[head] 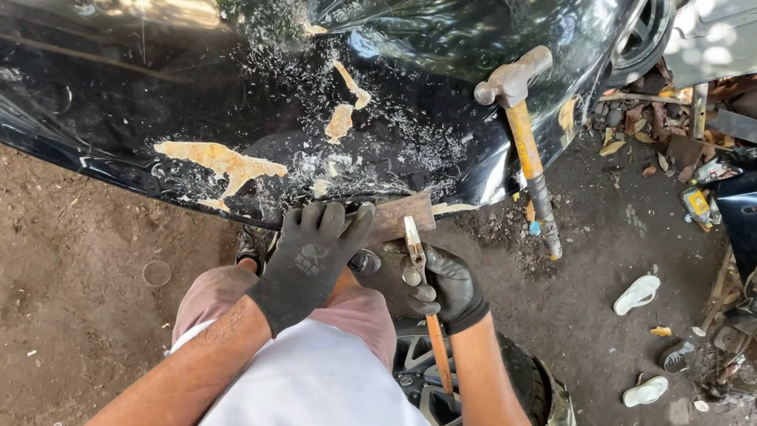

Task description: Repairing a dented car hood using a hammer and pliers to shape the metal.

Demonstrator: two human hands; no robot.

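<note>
Head view looks straight down on a black car panel [114, 90] lying over bare dirt [12, 287]. Judging by its surface, the work is partway through: paint is already scraped off in several patches — one long tan patch [219, 163] near the panel's lower edge, two smaller ones [345, 106] above it — and pale flakes and dust are scattered across the middle. Most of the panel to the left is glossy and untouched, so a good deal seems left.

Both hands wear black gloves. The left hand [311, 253] reaches forward to the panel's lower edge, fingers close together and curled over a flat metal block [403, 215], pressing it against that edge. The right hand [450, 285] sits just beside it, closed around a small hammer [418, 270] near its head; the orange handle runs back along the forearm toward the person's lap. The hammer's head lies against the block, just below the panel's rim.

A bigger hammer [524, 135] with a yellow handle leans on the panel's right end, its head resting on the black surface — no hand is near it. Sandals [637, 295] and scrap lie on the dirt to the right, and a wheel [432, 384] sits under the right forearm.
</note>
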